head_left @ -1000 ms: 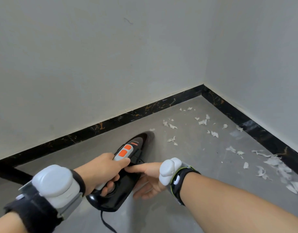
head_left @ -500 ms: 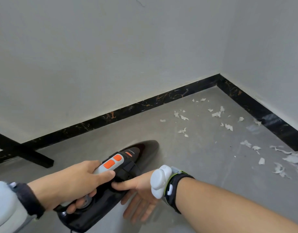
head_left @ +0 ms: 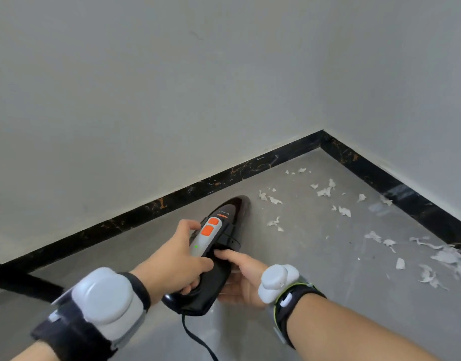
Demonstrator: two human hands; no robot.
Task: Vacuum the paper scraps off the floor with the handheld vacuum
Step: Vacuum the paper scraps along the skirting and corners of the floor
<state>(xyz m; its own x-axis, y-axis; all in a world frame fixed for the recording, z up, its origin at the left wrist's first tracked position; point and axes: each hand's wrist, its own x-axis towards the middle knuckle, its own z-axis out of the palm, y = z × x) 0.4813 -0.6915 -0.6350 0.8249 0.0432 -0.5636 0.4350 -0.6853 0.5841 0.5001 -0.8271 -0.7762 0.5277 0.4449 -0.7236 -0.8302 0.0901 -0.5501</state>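
A black handheld vacuum (head_left: 233, 213) with a grey handle and two orange buttons points its nozzle toward the room corner, low over the grey floor. My left hand (head_left: 172, 264) grips the handle, thumb lifted beside the buttons; a small green light shows on the handle. My right hand (head_left: 241, 276) cups the vacuum's right side from below, its index finger laid on the black body. White paper scraps (head_left: 275, 200) lie scattered on the floor just right of the nozzle and further toward the right wall (head_left: 444, 256).
Two grey walls meet at a corner with a black marbled skirting board (head_left: 224, 179). A black bar (head_left: 21, 281) crosses the floor at the left edge. The vacuum's black cord (head_left: 195, 337) trails toward me. Grey floor (head_left: 328, 256) lies between the scrap patches.
The vacuum and both hands have moved forward toward the scraps near the corner. My left thumb has lifted off the orange buttons, and a green light now shows on the handle.
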